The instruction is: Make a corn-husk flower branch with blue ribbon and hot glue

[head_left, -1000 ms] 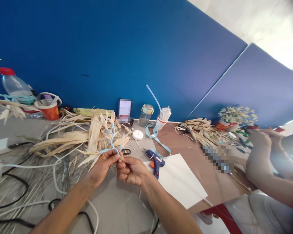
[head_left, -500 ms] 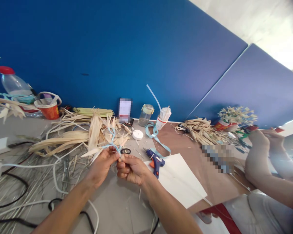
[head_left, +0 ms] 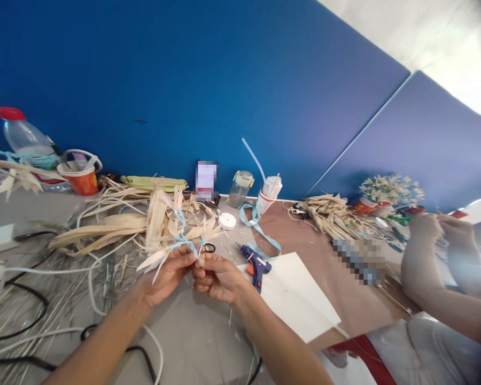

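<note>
Close together over the table, both hands pinch a bunch of light blue wrapped stems [head_left: 180, 229] with pale corn-husk petals at their ends. My left hand [head_left: 171, 274] is closed on the stems, and a pale petal hangs over its back. Fingertip to fingertip with it, my right hand [head_left: 216, 278] grips the lower end of the stems, its other fingers curled. Where the stems meet is partly hidden by the fingers. Just behind the hands lie scissors [head_left: 209, 247], of which a black handle loop shows. A blue glue gun [head_left: 258, 266] rests right of my right hand.
Dried corn husks [head_left: 100, 232], thin wires and cables cover the left side. Along the blue partition stand a red cup [head_left: 83, 182], a clear bottle [head_left: 240, 192] and a white cup [head_left: 266, 202]. White paper [head_left: 296, 299] lies at right. Another person's arms [head_left: 428, 267] are far right.
The stems have turned a little in my fingers, so a blue fork shows above them and a petal crosses my left hand. My left wrist has tilted slightly. The view has barely shifted.
</note>
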{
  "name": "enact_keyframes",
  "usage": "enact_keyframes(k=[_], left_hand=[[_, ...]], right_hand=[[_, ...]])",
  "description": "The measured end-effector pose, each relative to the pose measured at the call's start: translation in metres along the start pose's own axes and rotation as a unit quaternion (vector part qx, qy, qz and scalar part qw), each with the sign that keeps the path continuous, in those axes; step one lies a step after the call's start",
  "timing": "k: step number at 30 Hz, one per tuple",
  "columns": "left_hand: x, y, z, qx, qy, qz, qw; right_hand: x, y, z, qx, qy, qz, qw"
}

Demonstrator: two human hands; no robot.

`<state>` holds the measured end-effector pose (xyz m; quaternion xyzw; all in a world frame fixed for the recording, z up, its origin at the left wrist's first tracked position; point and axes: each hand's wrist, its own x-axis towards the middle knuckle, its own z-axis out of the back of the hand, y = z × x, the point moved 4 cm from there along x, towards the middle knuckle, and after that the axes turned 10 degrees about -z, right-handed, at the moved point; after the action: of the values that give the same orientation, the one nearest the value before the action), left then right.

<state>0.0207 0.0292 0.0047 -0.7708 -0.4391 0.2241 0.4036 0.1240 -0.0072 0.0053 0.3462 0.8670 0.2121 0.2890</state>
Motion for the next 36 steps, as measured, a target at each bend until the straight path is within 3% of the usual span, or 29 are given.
enact_keyframes(k=[11,24,36], left_hand=[[-0.0004,0.0001,-0.0028,-0.04,0.061,0.037,0.997],[0.0004,0.0009,-0.0023,-0.023,0.026,0.037,0.999],[0.0006,0.0031,0.0008,-0.031,0.027,0.042,0.998]], right_hand=[[-0.0014,-0.0025,-0.0021,-0.001,0.019,-0.033,0.999],[-0.0016,-0.0036,-0.004,0.011,0.061,-0.047,0.997],[-0.0016,-0.0061,-0.0038,0.013,0.086,-0.061,0.994]])
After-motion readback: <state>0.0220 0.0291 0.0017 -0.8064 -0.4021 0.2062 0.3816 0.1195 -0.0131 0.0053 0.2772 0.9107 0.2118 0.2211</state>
